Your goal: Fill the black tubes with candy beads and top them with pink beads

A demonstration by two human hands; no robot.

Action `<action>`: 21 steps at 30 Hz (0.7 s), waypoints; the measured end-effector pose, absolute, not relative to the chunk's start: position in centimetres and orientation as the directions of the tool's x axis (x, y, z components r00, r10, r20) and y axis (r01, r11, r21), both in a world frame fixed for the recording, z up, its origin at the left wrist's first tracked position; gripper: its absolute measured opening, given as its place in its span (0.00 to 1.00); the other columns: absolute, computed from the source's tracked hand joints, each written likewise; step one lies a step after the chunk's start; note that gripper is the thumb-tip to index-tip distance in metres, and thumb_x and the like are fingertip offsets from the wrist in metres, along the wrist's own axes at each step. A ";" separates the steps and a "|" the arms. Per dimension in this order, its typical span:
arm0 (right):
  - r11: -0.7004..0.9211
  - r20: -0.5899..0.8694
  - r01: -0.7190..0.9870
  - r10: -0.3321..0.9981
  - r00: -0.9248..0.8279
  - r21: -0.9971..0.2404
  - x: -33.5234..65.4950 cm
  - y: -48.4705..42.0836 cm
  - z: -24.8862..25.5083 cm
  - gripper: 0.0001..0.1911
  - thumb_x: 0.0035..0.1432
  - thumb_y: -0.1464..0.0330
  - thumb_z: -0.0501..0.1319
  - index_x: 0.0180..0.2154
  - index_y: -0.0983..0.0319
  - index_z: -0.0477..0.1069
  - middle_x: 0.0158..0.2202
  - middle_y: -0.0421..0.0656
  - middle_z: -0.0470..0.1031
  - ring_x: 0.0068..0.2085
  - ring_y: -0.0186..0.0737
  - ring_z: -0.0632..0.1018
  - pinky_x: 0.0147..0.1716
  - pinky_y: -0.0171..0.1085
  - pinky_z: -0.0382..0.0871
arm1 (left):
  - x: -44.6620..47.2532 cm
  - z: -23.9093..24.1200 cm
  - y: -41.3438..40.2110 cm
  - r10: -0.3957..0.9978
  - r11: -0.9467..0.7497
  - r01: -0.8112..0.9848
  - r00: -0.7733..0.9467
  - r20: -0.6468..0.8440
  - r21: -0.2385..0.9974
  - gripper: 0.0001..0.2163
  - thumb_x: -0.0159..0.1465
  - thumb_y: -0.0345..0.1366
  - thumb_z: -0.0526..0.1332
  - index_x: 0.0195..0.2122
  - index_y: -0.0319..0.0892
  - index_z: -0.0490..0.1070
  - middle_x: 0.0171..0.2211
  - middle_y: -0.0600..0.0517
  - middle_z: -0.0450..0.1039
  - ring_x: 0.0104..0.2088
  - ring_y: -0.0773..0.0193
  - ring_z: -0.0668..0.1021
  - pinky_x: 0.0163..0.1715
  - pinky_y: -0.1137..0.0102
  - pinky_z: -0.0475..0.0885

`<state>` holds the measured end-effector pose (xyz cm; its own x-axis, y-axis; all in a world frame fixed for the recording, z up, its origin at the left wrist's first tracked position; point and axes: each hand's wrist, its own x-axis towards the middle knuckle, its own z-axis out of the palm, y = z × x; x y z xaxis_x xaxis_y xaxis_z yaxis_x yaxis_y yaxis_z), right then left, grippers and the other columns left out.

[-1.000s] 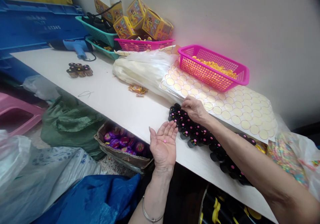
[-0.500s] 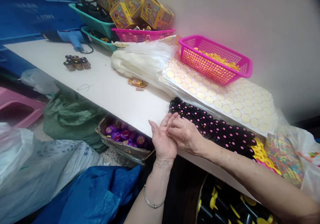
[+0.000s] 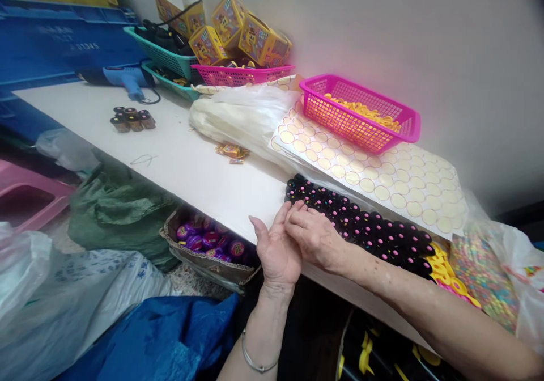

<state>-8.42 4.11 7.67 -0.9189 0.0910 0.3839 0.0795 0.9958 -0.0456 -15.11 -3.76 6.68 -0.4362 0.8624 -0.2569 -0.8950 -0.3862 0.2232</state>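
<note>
My left hand (image 3: 277, 253) is palm up over the table's front edge, its thumb spread and its fingers stretched out; a metal bracelet (image 3: 258, 365) circles its wrist. My right hand (image 3: 319, 239) reaches across from the right, its bent fingertips resting on the left palm and fingers. Those fingertips are closed together, and whatever lies between them or under them is hidden. Just beyond both hands stand rows of small black round pieces (image 3: 374, 231), many with a pink dot on top.
Behind the black pieces lies a sheet of round stickers (image 3: 382, 193) under a pink basket (image 3: 361, 120) of yellow parts. Small wrapped packets (image 3: 233, 151), brown bottles (image 3: 132, 120) and a blue heat gun (image 3: 127, 79) lie leftward. A bag of coloured beads (image 3: 484, 273) sits right. Below is a box (image 3: 212, 242) of purple items.
The view has tilted so things sit slightly lower. My right fingers have shifted a little over the left palm; a tiny pink spot seen there earlier is now covered.
</note>
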 end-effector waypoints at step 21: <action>0.883 0.097 0.444 0.461 -0.882 -0.153 -14.0 15.7 8.8 0.09 0.57 0.72 0.54 0.32 0.61 0.73 0.37 0.43 0.74 0.38 0.38 0.73 0.34 0.34 0.60 | -15.8 6.2 -3.5 0.798 -0.475 -0.841 -0.536 -0.275 0.260 0.25 0.62 0.56 0.51 0.43 0.38 0.71 0.46 0.40 0.71 0.47 0.56 0.74 0.45 0.63 0.71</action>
<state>-13.99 15.69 8.75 -0.8823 0.4606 0.0968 0.4440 0.8829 -0.1530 -15.83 -3.49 6.20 -0.5361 0.7981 -0.2751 -0.8406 -0.4749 0.2605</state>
